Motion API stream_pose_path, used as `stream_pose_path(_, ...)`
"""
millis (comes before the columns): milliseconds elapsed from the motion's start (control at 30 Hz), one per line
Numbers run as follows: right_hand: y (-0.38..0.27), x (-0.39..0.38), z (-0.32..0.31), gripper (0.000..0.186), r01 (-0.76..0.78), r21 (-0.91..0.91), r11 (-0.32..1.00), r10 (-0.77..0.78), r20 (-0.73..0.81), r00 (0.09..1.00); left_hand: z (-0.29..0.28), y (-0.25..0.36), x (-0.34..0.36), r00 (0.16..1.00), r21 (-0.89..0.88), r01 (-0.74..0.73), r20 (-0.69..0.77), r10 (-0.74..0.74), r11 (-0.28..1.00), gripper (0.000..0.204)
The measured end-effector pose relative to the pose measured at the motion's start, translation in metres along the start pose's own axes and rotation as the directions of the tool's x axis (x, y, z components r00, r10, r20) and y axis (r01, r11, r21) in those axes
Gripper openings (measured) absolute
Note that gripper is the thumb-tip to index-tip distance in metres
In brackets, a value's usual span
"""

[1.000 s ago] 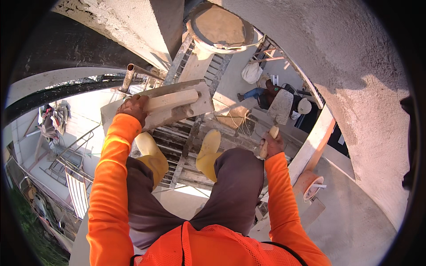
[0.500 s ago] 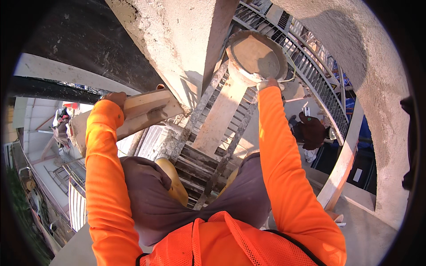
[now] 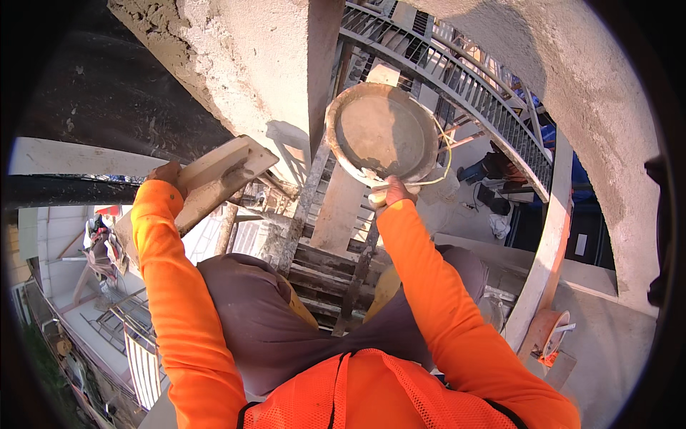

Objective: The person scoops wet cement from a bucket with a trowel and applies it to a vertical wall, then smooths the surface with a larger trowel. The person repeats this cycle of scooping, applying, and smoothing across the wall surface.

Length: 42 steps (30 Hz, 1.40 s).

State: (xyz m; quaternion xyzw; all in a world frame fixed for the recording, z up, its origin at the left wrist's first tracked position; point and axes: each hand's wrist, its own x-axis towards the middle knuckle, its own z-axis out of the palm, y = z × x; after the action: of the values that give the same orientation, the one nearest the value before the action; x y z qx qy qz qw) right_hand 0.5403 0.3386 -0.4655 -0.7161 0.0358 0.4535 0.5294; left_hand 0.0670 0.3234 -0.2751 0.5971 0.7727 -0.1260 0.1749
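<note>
My left hand [image 3: 166, 174] grips a mortar-smeared board with a raised wooden strip [image 3: 221, 164], held tilted at the left. My right hand [image 3: 393, 191] is closed round the pale wooden handle [image 3: 377, 198] of a trowel at the near rim of a round bucket [image 3: 334, 121]; its blade is hard to make out here, apparently down in the bucket. Grey-brown wet mix [image 3: 379, 132] is inside the bucket, which has a thin yellowish handle hanging to the right. A mortar-stained plank [image 3: 332, 222] runs beneath it toward my knees.
A rough column [image 3: 257, 64] rises beyond the board; a curved plastered wall [image 3: 600, 143] bounds the right. A slatted metal walkway [image 3: 436, 71] curves behind the bucket. Below at the right a co-worker [image 3: 486, 168] is partly visible. Lower left lie railings [image 3: 136, 336] and a white surface far below.
My right hand has moved up and inward to the bucket with the trowel, whose blade showed at the right earlier. The board has moved left and tilted; the view has shifted.
</note>
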Motion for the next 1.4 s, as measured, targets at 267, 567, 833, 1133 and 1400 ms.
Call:
stream_pose_path(267, 0.009, -0.099, -0.092, 0.043, -0.145, -0.054, 0.988, 0.153, 0.213, 0.965, 0.066, -0.021, -0.003, 0.987, -0.105, 0.13, -0.079, -0.139, 0.986, 0.047)
stream_pose_path(567, -0.029, -0.162, -0.139, 0.048, 0.285, -0.089, 0.954, -0.262, 0.209, 0.942, 0.119, -0.039, -0.041, 0.947, -0.565, -0.167, -0.321, -0.029, 0.808, 0.055)
stream_pose_path(833, -0.019, -0.183, -0.133, 0.035, 0.671, -0.144, 0.727, -0.428, 0.669, 0.607, 0.197, -0.08, -0.031, 0.947, -0.402, -0.31, -0.213, 0.242, 0.862, 0.06)
stream_pose_path(1133, -0.026, -0.18, -0.124, 0.037, 0.671, -0.097, 0.735, -0.505, 0.583, 0.637, 0.367, -0.029, -0.028, 0.794, -0.711, 0.084, -0.376, -0.477, 0.699, 0.089)
stream_pose_path(1400, -0.031, -0.179, -0.124, 0.029, 0.179, -0.391, 0.903, 0.009, 0.433, 0.901, 0.309, 0.034, -0.023, 0.523, -0.637, 0.541, 0.766, -0.372, -0.55, 0.095)
